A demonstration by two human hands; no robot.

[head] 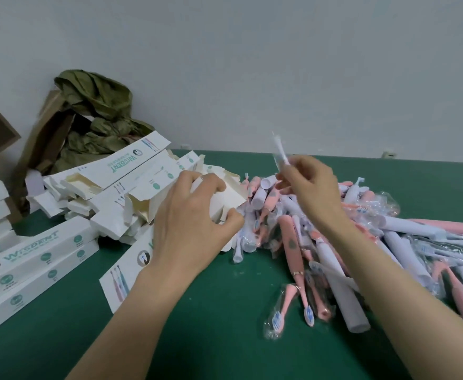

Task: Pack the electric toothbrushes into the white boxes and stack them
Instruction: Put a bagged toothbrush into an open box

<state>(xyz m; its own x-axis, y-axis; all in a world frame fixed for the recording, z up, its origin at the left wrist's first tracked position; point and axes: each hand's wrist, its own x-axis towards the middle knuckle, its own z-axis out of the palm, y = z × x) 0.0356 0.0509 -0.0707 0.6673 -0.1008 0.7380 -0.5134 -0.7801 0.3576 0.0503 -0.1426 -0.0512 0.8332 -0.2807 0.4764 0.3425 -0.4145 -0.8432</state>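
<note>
One white box (233, 200) sat half hidden under the gripping left hand (197, 218); beside it, the right hand (311, 187) pinched a blurred brush head (279, 149).

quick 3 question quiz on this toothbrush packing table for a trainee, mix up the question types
1. True or false: the left hand grips an open white box.
2. What does the right hand hold up? A) a slim white wrapped piece B) scissors C) a tape roll
3. Fill in: the loose toothbrushes in the pile are pink and ____.
Key: 1 true; 2 A; 3 white.
</note>
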